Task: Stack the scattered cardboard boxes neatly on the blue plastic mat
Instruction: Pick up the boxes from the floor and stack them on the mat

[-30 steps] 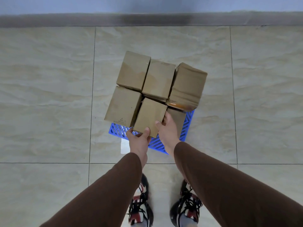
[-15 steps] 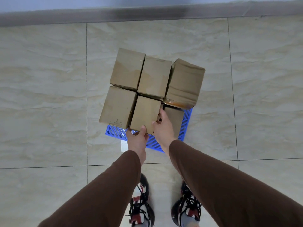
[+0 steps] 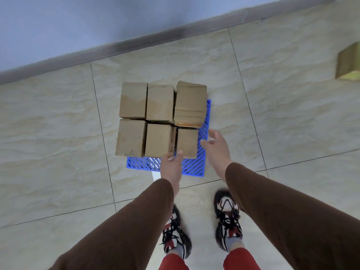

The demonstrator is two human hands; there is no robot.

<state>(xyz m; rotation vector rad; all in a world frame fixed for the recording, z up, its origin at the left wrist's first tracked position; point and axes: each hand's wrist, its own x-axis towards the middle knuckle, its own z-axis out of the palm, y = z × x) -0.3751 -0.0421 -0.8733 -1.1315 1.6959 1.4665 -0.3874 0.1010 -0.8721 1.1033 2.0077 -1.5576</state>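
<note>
Six brown cardboard boxes [image 3: 159,117] are packed in two rows of three on the blue slotted plastic mat [image 3: 196,166], side against side, an arrangement that is judged to keep the block square and to give a level base for another layer. The far-right box [image 3: 191,103] is seen to stand taller and to be crumpled along its near face, while the near-right box [image 3: 187,142] sits lower than its neighbours, so the top of the block is uneven there. A strip of the mat is left bare along the near and right edges. One more brown cardboard box [image 3: 348,62] is seen lying well apart on the pale tiled floor [image 3: 58,123] at the far right edge of the view, so the gathering is judged unfinished. The left hand [image 3: 172,164] is held loosely extended, its fingertips at the near lower edge of the near-middle box [image 3: 159,140]; nothing is gripped by it. The right hand [image 3: 215,147] is spread wide with relaxed fingers just beside the near-right box, over the bare mat, and nothing is held; whether it touches the box cannot be told.
</note>
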